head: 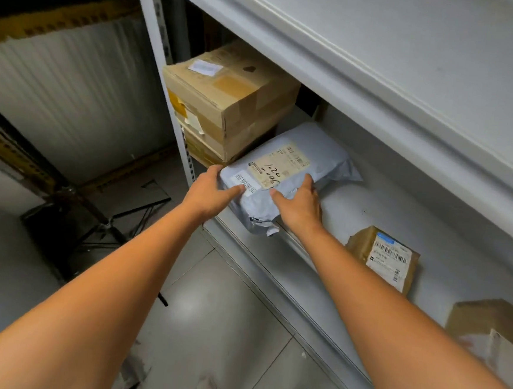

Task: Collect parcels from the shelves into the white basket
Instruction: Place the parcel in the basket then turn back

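A grey plastic mailer parcel (313,156) with a beige label lies on the white shelf (370,209), its near end jutting over the shelf's front edge. My left hand (211,192) grips its left near corner, thumb on top. My right hand (300,205) holds its right near side, fingers spread on the top. The white basket is not in view.
Stacked cardboard boxes (229,97) stand left of the mailer against the shelf post. A small brown parcel (388,260) and another brown box (490,326) sit farther right on the same shelf. An upper shelf board (412,68) overhangs. Dark metal stand legs (93,221) lie on the tiled floor at left.
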### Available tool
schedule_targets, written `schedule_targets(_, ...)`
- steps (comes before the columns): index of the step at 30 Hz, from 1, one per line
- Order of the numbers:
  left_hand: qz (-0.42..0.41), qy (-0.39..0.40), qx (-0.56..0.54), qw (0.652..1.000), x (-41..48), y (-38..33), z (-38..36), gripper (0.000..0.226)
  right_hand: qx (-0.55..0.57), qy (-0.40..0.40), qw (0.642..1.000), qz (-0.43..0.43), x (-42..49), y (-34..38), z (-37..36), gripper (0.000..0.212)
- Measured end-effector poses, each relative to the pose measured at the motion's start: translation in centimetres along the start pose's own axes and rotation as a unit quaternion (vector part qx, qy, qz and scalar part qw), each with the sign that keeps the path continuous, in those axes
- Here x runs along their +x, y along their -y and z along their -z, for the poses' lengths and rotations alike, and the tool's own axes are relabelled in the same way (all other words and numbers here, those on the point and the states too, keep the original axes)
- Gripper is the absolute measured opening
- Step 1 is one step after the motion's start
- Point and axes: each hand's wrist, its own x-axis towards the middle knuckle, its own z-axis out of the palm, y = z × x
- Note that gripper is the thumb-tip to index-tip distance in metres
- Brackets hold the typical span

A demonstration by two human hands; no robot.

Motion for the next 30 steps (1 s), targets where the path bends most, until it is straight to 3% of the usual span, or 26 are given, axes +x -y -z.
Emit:
schedule_targets(4,0.009,0.007,-0.034,0.999,0.4,0.3,-0.7,0.066,0.065,-0.01,0.998,0.003,0.5,-0.5,-0.6,0.082)
schedule_targets(10,0.005,0.104,-0.009,0.994,-1.9,-0.8,-2.1,0.054,0.133,0.052,0.989,-0.039,-0.8,-2.4,3.0,0.083)
schedule_targets(13,0.048,0.076,-0.022,0.996,-3.1,-0.9,-3.5,0.038,0.119,0.057,0.99,-0.052,-2.1,-3.3,5.3,0.082)
schedule_targets(17,0.076,0.089,-0.127,0.985,-3.2,-1.8,-4.7,0.044,0.129,0.059,0.988,-0.067,-2.4,-3.3,5.5,0.069)
schedule_targets(21,0.083,0.117,-0.185,0.972,-3.0,-2.8,-5.0,0.061,0.138,0.068,0.986,-0.066,-1.4,-4.2,4.3,0.07)
schedule_targets(30,0.09,0.101,-0.218,0.967,-6.1,-2.1,-4.5,0.047,0.172,0.07,0.98,-0.076,-4.5,-4.0,5.3,0.072)
